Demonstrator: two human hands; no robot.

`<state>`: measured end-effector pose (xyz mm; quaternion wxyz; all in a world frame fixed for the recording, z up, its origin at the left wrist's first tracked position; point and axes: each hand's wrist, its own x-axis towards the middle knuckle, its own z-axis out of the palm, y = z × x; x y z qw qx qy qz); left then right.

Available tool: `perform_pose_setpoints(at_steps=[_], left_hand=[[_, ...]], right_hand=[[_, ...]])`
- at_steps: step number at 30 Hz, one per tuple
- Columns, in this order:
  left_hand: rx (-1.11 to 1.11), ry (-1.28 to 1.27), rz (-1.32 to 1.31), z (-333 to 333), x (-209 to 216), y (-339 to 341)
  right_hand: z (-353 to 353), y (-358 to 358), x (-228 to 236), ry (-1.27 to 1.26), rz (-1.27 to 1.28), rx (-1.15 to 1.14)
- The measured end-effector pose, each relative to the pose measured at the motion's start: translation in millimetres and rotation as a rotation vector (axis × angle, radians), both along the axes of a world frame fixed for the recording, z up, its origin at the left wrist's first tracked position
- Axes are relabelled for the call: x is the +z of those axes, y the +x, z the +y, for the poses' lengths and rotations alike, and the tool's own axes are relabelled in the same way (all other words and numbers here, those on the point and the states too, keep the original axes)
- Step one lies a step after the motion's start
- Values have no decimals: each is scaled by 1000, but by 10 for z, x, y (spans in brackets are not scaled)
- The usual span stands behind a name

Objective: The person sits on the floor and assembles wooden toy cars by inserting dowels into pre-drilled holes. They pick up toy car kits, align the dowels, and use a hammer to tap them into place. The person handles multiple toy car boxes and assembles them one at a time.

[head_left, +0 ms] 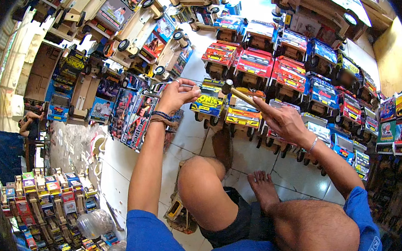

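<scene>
My right hand (285, 123) grips a small hammer (243, 96) by its wooden handle, with the metal head pointing up and to the left. My left hand (179, 95) is raised just left of the hammer head, thumb and fingers drawn together in a pinch. Whatever sits between those fingertips is too small to make out. Below and beyond the two hands stand a yellow-and-black toy truck (207, 103) and an orange-and-yellow toy truck (242, 115), both boxy with dark wheels. Neither hand visibly touches them.
Rows of red and blue toy trucks (254, 63) cover the tiled floor (293, 179) ahead and to the right. Wooden trucks with black wheels (128, 48) are piled at the far left. More small trucks (47, 188) and clear plastic containers (94, 224) lie at the lower left.
</scene>
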<state>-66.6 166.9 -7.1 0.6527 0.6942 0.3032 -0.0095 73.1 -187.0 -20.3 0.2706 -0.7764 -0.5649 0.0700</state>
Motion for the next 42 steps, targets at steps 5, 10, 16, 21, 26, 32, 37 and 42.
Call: perform_pose_setpoints(at_steps=[5, 10, 16, 21, 26, 32, 37, 42], left_hand=[[66, -73, -74, 28, -37, -18], [-37, 37, 15, 109, -7, -34], [-259, 126, 37, 240, 51, 18], [-409, 211, 81, 288, 136, 84], [-331, 247, 222, 290, 171, 127], [-284, 54, 115, 314, 42, 102], [-242, 38, 72, 309, -37, 70], [-199, 45, -5, 210, -81, 24]], right_hand=[[-2, 5, -20, -49, 27, -7], [-1, 26, -79, 16, -11, -1], [-3, 100, -133, 45, -54, -18], [38, 133, -149, 42, -37, -10], [96, 121, -122, -12, -13, 5], [146, 96, -74, -30, 32, 37], [203, 71, -62, -39, 35, 49], [282, 40, -34, -16, 80, 56]])
